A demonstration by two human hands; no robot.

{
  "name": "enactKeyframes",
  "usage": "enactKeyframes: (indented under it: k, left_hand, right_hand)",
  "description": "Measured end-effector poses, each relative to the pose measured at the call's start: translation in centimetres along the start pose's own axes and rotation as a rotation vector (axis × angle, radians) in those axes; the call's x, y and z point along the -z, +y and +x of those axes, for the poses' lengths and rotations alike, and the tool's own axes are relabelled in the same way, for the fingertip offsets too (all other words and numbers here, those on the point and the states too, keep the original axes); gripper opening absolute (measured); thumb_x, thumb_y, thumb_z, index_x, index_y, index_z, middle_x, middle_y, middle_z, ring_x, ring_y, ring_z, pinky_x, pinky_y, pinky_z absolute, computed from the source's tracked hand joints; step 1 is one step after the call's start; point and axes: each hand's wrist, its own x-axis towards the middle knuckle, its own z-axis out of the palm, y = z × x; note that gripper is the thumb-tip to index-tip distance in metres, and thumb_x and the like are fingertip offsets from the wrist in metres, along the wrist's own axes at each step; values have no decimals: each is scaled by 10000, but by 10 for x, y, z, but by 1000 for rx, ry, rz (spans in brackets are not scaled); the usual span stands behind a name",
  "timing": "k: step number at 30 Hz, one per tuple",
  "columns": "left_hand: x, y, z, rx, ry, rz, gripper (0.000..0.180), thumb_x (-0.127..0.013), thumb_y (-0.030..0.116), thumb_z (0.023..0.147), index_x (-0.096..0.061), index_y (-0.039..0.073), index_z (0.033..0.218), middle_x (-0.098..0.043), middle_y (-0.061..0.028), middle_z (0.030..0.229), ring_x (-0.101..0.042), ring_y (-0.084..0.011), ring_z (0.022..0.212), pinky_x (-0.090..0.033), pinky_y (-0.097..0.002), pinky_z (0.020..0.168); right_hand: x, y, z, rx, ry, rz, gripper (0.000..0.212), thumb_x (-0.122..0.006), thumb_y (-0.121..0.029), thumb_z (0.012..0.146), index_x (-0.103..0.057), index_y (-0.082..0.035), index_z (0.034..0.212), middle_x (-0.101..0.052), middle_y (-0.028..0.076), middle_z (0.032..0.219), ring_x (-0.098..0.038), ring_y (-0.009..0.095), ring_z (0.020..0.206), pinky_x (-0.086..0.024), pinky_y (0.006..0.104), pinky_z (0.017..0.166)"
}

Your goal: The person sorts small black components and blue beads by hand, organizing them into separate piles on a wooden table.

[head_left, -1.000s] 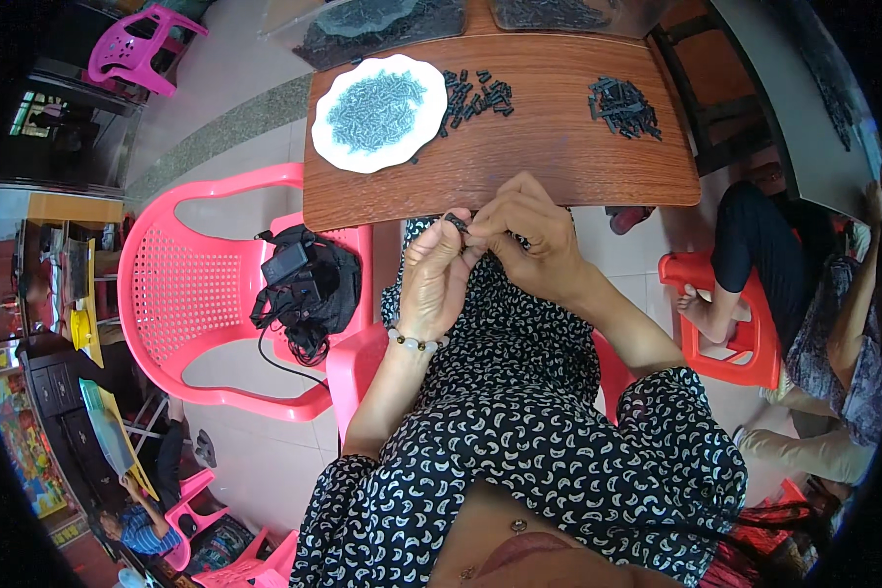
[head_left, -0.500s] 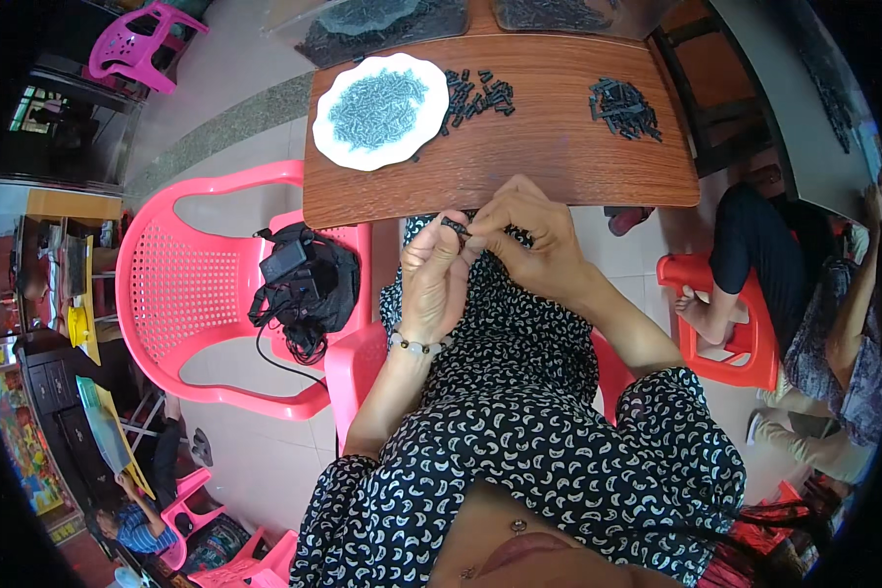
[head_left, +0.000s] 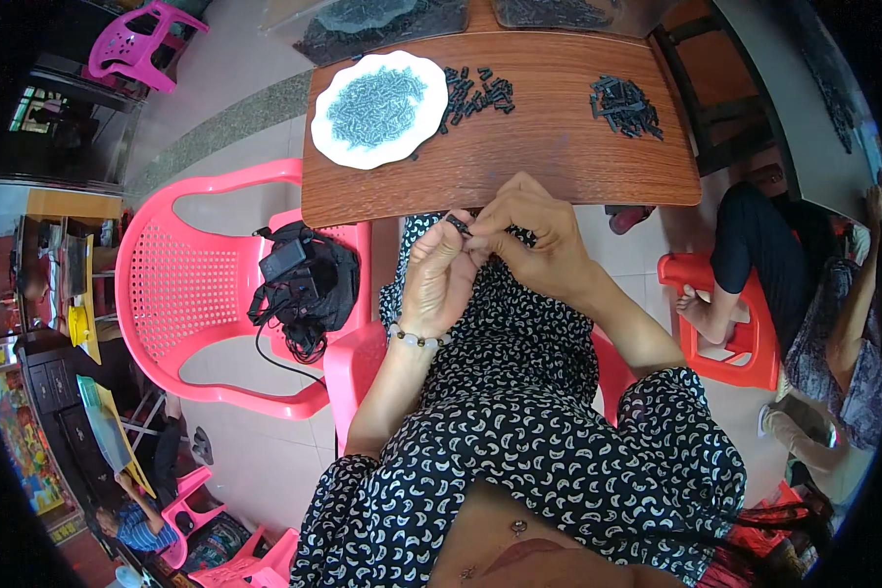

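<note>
Just off the table's near edge, my left hand [head_left: 435, 274] pinches a small black piece [head_left: 458, 226] between thumb and fingers. My right hand [head_left: 531, 233] meets it there, its thumb and forefinger closed at the piece's right end; whether they hold a second part is too small to tell. Beyond my hands, a white scalloped plate [head_left: 325, 143] on the brown table [head_left: 549, 127] bears a heap of tiny clear-grey parts [head_left: 380, 106]. Short black pieces [head_left: 482, 96] lie loose to the plate's right. Another pile of longer black pieces [head_left: 625, 108] sits near the table's right side.
Two clear bins of dark parts [head_left: 372, 27] stand at the far edge. On my left, a pink chair [head_left: 201, 294] carries a black bag with cables [head_left: 309, 284]. A person sits on the right by a red stool [head_left: 725, 338], beside a grey table [head_left: 804, 108].
My hands stay together at almost the same spot, still around the small black piece. Only slight shifts of the fingers show. On the right, a nearby person's foot has moved a little.
</note>
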Motion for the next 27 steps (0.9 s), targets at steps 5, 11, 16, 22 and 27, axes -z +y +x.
enactKeyframes:
  k: [5,11,16,22,27]
  left_hand:
    - [2,-3,-1,-285,60,401,213,-621,173,925,-638,-13,1028,-598,18,947,-539,-54,800,-440,-201,741]
    - [-16,-7,-8,-246,51,230,265,-620,225,924,-609,6,1074,-595,11,932,-536,-78,811,-435,-236,770]
    - [-8,-4,-8,-88,-25,64,288,-631,309,901,-630,62,1049,-619,-10,989,-562,-137,920,-438,-322,868]
    - [-8,-6,-4,-53,-113,11,269,-649,313,882,-657,82,1019,-613,-9,1015,-553,-138,969,-440,-335,895]
    - [-3,-7,-1,-23,-112,30,285,-647,320,880,-654,74,1025,-612,-11,1034,-553,-146,988,-451,-360,913]
  right_hand:
    - [-3,-2,-3,-10,28,38,87,-728,-14,716,-671,-55,767,-648,33,750,-560,201,738,-452,309,678]
    - [-2,-9,0,-26,11,49,98,-744,-37,725,-664,-55,778,-646,32,761,-546,192,754,-445,306,694]
    - [6,-11,7,32,-14,-38,156,-738,-79,715,-665,-70,852,-645,25,821,-547,227,812,-446,338,734]
    - [14,-12,10,80,-60,-115,338,-710,-139,746,-635,-67,1068,-642,56,1001,-530,258,943,-442,363,836]
    - [16,-4,10,130,-214,-67,330,-673,-120,776,-624,-64,1098,-635,79,1061,-520,279,972,-434,385,887]
